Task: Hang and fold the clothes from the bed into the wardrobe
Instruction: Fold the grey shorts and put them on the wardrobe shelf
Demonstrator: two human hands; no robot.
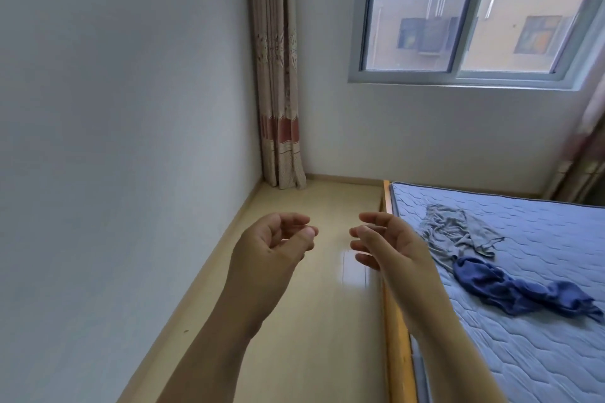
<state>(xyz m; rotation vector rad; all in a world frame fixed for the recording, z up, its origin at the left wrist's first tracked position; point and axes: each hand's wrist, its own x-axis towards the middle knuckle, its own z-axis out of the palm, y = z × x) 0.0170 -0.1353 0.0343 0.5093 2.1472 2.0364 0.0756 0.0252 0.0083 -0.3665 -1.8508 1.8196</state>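
Two garments lie crumpled on the blue quilted mattress [540,353] at the right: a grey one [458,232] near the mattress's left edge and a dark blue one [510,288] just in front of it. My left hand [271,245] and my right hand [386,245] are raised side by side over the floor, left of the bed. Both hands hold nothing, with fingers loosely curled and apart. My right hand is close to the grey garment but not touching it. No wardrobe is in view.
An orange wooden bed frame [396,337] edges the mattress. A strip of pale wooden floor [311,321] runs between the bed and the white wall [114,141] on the left. A patterned curtain [278,91] hangs in the corner beside a window [468,16].
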